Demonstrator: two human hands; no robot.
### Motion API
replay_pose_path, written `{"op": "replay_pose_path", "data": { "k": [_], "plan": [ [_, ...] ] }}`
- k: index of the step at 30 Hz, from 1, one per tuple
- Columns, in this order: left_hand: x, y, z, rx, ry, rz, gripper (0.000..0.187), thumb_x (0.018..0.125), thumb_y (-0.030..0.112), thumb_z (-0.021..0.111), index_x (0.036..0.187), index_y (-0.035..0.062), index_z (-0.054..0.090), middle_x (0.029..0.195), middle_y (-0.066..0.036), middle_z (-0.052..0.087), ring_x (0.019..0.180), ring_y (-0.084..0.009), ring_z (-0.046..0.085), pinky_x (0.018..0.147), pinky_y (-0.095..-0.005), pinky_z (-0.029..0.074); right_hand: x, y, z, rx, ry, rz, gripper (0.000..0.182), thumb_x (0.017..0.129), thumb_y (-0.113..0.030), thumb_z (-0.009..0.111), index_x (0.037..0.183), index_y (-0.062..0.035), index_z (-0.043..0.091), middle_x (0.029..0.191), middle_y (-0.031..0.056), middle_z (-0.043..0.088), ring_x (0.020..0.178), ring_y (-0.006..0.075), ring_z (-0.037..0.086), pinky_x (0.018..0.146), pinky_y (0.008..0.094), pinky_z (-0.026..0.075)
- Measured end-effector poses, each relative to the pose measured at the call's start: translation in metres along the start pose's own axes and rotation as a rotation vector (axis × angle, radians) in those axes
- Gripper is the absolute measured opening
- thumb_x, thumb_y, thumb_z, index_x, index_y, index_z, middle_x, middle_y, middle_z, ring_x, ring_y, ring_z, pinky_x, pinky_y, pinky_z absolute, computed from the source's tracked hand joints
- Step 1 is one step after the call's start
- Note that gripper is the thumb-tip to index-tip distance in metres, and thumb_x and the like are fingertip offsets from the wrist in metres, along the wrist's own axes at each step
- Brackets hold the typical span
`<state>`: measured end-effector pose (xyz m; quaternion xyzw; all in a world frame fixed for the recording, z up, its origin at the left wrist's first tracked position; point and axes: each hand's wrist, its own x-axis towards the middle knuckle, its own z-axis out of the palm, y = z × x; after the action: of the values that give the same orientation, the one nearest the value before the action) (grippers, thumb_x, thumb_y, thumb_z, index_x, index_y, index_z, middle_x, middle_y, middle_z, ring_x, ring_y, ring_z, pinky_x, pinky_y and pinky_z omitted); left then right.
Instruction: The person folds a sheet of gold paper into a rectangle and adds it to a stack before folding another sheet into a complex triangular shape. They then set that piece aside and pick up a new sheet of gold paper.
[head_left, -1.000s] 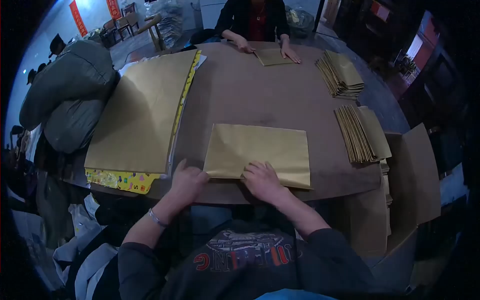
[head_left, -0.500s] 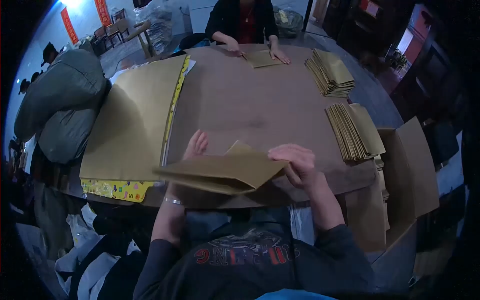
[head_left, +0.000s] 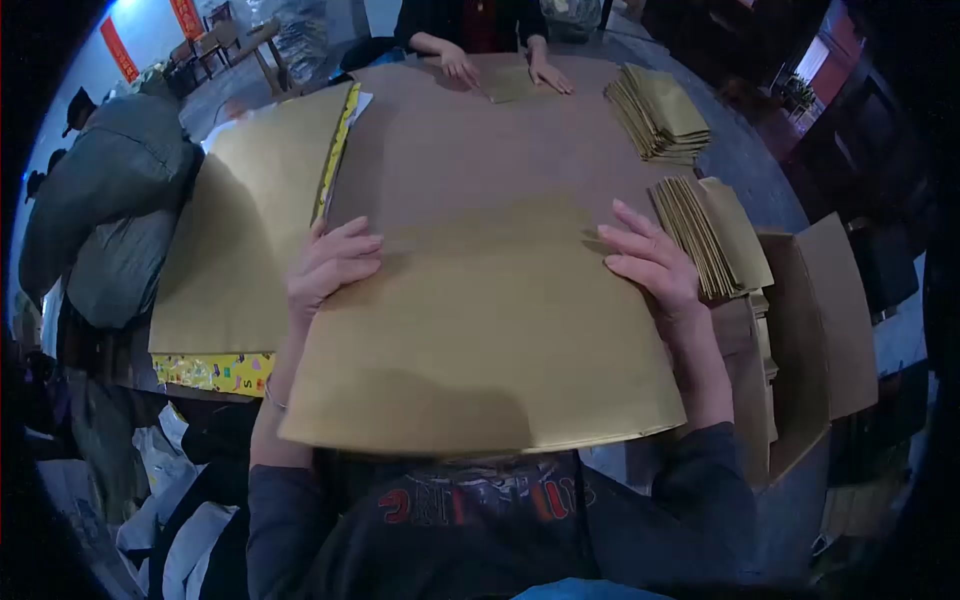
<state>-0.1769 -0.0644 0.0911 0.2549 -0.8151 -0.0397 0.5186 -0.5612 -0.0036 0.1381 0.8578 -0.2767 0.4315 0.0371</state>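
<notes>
A large folded piece of brown kraft paper [head_left: 480, 340], like a paper bag or envelope, lies spread in front of me. Its near edge reaches past the table's front and over my shirt. My left hand [head_left: 335, 262] is at its left side, fingers stretched across the paper's edge. On the other side, my right hand [head_left: 655, 262] has its fingers spread, fingertips right at the paper's right edge. Across the table a person's two hands [head_left: 548, 76] rest by a smaller kraft piece [head_left: 507, 84].
Stacked kraft sheets [head_left: 250, 220] over yellow patterned packaging [head_left: 215, 372] lie on the left. Folded kraft bundles [head_left: 665, 110] stand on the right, another bundle [head_left: 715, 240] nearer me. Beside the table is an open cardboard box [head_left: 838, 320]. Grey sacks [head_left: 125, 210] sit far left.
The kraft paper has turned from a tilted, partly open fold in my right hand to a broad face towards me. My right hand has let go of its corner; both hands moved up and apart.
</notes>
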Motion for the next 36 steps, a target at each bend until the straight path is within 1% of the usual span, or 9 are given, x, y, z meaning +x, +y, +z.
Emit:
{"op": "replay_pose_path", "data": {
  "k": [3,7,13,23,26,28,29,31,36],
  "plan": [
    [-0.068,0.020,0.016,0.154,-0.169,-0.005,0.002,0.077,0.013,0.067,0.077,0.0149,0.069,0.099,-0.003,0.071,0.108,-0.0274,0.064,0.106,-0.0569,0.030,-0.049,-0.004,0.017,-0.015,-0.105,0.061,0.019,0.074,-0.004,0.072,0.091,-0.0028,0.063,0.109,0.0164,0.066,0.115,0.0388,0.058,0.095,0.0462,0.050],
    [-0.156,0.040,0.041,0.074,-0.609,-0.179,0.011,0.077,0.012,0.065,0.087,0.0145,0.067,0.113,-0.001,0.067,0.117,-0.0246,0.058,0.106,-0.0527,0.032,-0.137,-0.020,0.059,0.022,-0.401,0.196,0.017,0.075,-0.006,0.069,0.091,-0.0027,0.064,0.115,0.0145,0.065,0.121,0.0376,0.054,0.098,0.0486,0.048],
    [-0.175,0.051,0.046,0.034,-0.623,-0.360,0.010,0.077,0.011,0.071,0.084,0.0111,0.064,0.115,-0.006,0.067,0.120,-0.0261,0.057,0.105,-0.0522,0.035,-0.182,-0.038,0.078,0.087,-0.512,0.426,0.029,0.078,-0.007,0.068,0.106,-0.0065,0.063,0.127,0.0128,0.059,0.128,0.0330,0.048,0.104,0.0535,0.039],
    [-0.176,0.052,0.034,-0.144,-0.536,-0.598,0.014,0.077,0.013,0.066,0.091,0.0130,0.065,0.111,-0.003,0.067,0.122,-0.0244,0.055,0.108,-0.0525,0.029,-0.201,-0.032,0.094,0.138,-0.340,0.594,0.020,0.082,-0.022,0.070,0.096,-0.0080,0.067,0.114,0.0084,0.068,0.119,0.0293,0.056,0.102,0.0518,0.038],
    [-0.163,0.057,0.036,-0.060,-0.531,-0.565,0.016,0.080,0.015,0.067,0.095,0.0105,0.064,0.101,-0.006,0.069,0.112,-0.0263,0.061,0.101,-0.0472,0.040,-0.178,-0.042,0.102,0.107,-0.176,0.731,0.017,0.085,-0.021,0.067,0.090,-0.0049,0.066,0.097,0.0130,0.068,0.102,0.0321,0.061,0.091,0.0464,0.042],
    [-0.159,0.059,0.039,0.217,-0.622,-0.877,0.023,0.082,0.017,0.068,0.102,0.0072,0.062,0.087,-0.010,0.068,0.092,-0.0299,0.067,0.082,-0.0411,0.050,-0.181,-0.038,0.105,-0.081,-0.276,0.908,0.016,0.087,-0.017,0.063,0.094,-0.0021,0.063,0.084,0.0144,0.063,0.083,0.0314,0.058,0.079,0.0430,0.041],
    [-0.155,0.058,0.043,0.216,-0.620,-0.867,0.023,0.082,0.017,0.068,0.102,0.0072,0.062,0.087,-0.010,0.068,0.092,-0.0299,0.067,0.082,-0.0411,0.050,-0.177,-0.036,0.110,-0.088,-0.268,0.907,0.016,0.087,-0.017,0.063,0.094,-0.0021,0.063,0.084,0.0144,0.063,0.083,0.0314,0.058,0.079,0.0430,0.041],
    [-0.148,0.058,0.052,0.030,-0.265,-0.990,0.031,0.082,0.016,0.067,0.110,0.0052,0.059,0.080,-0.012,0.067,0.074,-0.0324,0.066,0.065,-0.0400,0.051,-0.161,-0.039,0.126,-0.116,-0.055,0.926,0.020,0.087,-0.018,0.064,0.098,-0.0016,0.063,0.078,0.0129,0.058,0.077,0.0287,0.056,0.077,0.0406,0.039],
    [-0.143,0.054,0.057,0.222,-0.388,-0.987,0.040,0.083,0.016,0.065,0.120,0.0078,0.053,0.080,-0.011,0.068,0.073,-0.0330,0.066,0.065,-0.0434,0.051,-0.150,-0.033,0.134,-0.234,-0.176,1.035,0.027,0.090,-0.018,0.058,0.113,-0.0032,0.058,0.083,0.0132,0.065,0.080,0.0296,0.061,0.079,0.0401,0.039]
  ]
}}
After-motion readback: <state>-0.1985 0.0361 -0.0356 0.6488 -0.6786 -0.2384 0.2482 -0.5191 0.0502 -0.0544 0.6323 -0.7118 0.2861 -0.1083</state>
